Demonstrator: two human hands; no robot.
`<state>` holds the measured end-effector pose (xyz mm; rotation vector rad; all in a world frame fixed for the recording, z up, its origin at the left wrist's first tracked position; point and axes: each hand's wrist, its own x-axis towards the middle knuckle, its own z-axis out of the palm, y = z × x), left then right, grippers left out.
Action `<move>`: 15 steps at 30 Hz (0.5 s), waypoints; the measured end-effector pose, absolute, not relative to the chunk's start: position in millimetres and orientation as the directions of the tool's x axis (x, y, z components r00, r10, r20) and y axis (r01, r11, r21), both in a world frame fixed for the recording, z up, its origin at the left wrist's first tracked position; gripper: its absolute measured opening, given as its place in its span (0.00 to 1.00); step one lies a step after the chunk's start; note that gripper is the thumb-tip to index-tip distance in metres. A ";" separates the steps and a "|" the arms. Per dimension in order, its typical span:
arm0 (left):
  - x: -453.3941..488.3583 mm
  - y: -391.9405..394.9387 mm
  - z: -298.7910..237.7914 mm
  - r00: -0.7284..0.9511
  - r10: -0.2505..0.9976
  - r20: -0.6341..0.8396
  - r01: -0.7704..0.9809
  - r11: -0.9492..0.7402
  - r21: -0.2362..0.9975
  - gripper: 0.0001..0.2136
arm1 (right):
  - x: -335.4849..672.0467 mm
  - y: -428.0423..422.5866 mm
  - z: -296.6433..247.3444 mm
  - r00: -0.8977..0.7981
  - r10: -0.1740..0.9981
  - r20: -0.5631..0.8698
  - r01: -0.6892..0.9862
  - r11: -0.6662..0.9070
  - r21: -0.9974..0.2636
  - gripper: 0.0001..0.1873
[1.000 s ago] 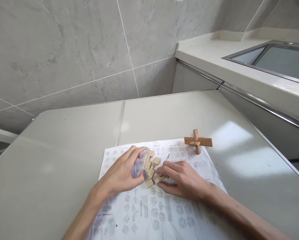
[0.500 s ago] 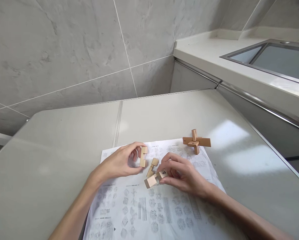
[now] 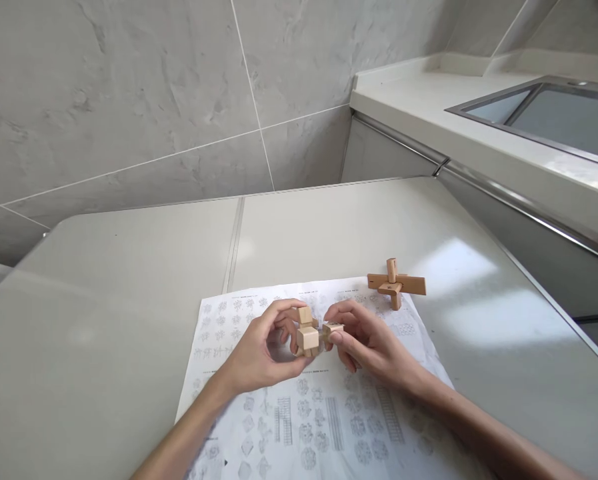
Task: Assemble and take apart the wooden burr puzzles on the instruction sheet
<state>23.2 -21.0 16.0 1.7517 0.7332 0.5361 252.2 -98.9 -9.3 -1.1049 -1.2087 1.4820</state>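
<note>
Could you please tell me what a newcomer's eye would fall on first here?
Probably the left hand and right hand, close together over the printed sheet, holding pale wooden pieces. Next, perhaps, the darker wooden cross at the sheet's far right corner.

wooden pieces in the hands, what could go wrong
The left hand holds the wooden pieces between thumb and fingers, so one might slip out.
The right hand pinches a block beside them; a bump could knock them askew.
Tugging the printed sheet might disturb the wooden cross at its far corner.

Left hand point(image 3: 266, 343) and right hand point(image 3: 366, 340) are bare, on 2 slim bare forearms point(image 3: 443, 403).
</note>
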 end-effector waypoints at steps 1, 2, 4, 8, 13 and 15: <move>24.0 -22.1 15.2 0.709 0.705 -0.006 0.205 -0.197 0.959 0.29 | 251.8 -98.8 -8.0 -0.192 0.976 -0.103 -0.114 -0.126 -0.985 0.18; 24.5 -22.9 14.5 0.710 0.704 -0.009 0.205 -0.195 0.959 0.29 | 251.6 -98.7 -6.5 -0.204 0.973 -0.107 -0.129 -0.135 -0.982 0.18; 25.0 -24.3 13.0 0.707 0.707 -0.021 0.222 -0.193 0.956 0.29 | 251.6 -98.9 -3.2 -0.230 0.963 -0.139 -0.133 -0.172 -0.976 0.17; 23.4 -25.9 7.7 0.708 0.705 -0.034 0.245 -0.200 0.949 0.29 | 250.8 -100.8 1.2 -0.265 0.948 -0.176 -0.142 -0.218 -0.966 0.18; 18.6 -28.5 -2.7 0.729 0.685 -0.019 0.250 -0.241 0.938 0.32 | 247.6 -100.6 -1.8 -0.235 0.950 -0.207 -0.178 -0.252 -0.951 0.21; 18.0 -29.6 -5.4 0.737 0.676 0.009 0.238 -0.272 0.932 0.32 | 246.6 -99.3 -3.5 -0.220 0.953 -0.210 -0.202 -0.255 -0.946 0.21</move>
